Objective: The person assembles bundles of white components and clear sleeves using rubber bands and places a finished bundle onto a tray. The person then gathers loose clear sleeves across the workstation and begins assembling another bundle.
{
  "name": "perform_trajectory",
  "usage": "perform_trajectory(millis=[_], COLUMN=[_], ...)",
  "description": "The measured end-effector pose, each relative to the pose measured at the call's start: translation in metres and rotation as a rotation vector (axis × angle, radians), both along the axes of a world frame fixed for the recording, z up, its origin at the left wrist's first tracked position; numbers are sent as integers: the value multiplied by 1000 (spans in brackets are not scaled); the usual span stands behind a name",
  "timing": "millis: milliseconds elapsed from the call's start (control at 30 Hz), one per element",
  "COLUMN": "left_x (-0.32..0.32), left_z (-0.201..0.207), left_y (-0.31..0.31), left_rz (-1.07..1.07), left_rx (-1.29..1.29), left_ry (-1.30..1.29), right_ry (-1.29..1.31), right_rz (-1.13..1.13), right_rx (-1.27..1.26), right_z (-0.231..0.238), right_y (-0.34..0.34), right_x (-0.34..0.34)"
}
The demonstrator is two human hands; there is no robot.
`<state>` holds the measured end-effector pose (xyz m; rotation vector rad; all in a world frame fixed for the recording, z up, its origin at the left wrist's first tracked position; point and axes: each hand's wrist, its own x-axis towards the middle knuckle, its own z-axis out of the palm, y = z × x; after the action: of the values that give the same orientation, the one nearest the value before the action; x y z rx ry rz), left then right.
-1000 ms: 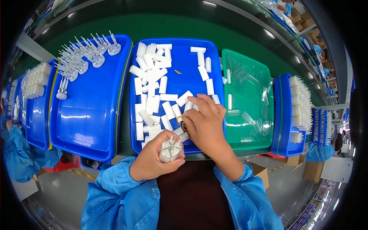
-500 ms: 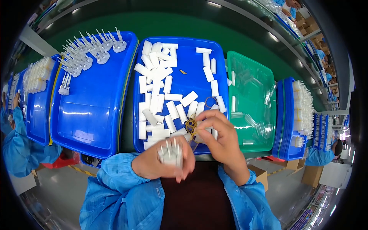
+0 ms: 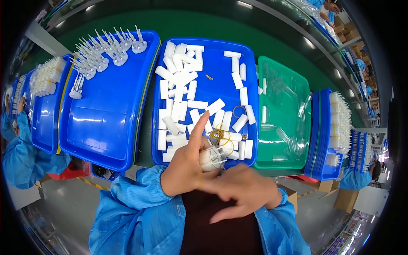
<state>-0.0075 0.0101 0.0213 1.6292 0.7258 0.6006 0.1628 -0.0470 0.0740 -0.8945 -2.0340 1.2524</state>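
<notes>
My left hand [image 3: 189, 163] is closed around a small bundle of white cylindrical parts [image 3: 211, 158], its index finger pointing up. Thin pale stems stick out of the bundle to the right. Crossing below it, my right hand [image 3: 250, 187] is smeared by motion. Its thumb side reaches out to the lower left, and its other fingers meet the left hand's lower edge; whether they hold anything does not show. Just beyond the bundle, a tangle of yellow-brown rubber bands [image 3: 217, 135] lies on white foam-like cylinders [image 3: 176, 109] in the middle blue tray [image 3: 221, 93].
On the left, another blue tray [image 3: 97, 127] carries clusters of white stemmed parts [image 3: 100, 59] at its far end. A green tray [image 3: 280, 155] with clear tubes [image 3: 287, 138] stands to the right. Stacked blue trays [image 3: 319, 136] hold white bundles beyond it. Co-workers in blue sleeves work at both sides.
The bundle in my left hand has turned so its stems point right, and that index finger has risen. My right hand has left the rubber bands and swung down beneath the left hand.
</notes>
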Motion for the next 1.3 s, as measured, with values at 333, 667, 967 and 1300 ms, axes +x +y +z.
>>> perform_trajectory(millis=[333,667,967,1300], left_x=[-12,3,0,0], left_z=[11,-5,0,-2], left_y=[5,-3,-2,-1], left_rz=[-8,94,28,-112], left_rx=[-693,-126,286,214], left_ry=[-426,-262,99,102], right_ry=[963,1250,383,-88], right_rz=[358,-24,-379,-556], right_rx=[-169,-430,-334,-57], right_z=[-46,-98,-53,-28], right_y=[-5,-9,2,6], right_x=[23,35,26,3])
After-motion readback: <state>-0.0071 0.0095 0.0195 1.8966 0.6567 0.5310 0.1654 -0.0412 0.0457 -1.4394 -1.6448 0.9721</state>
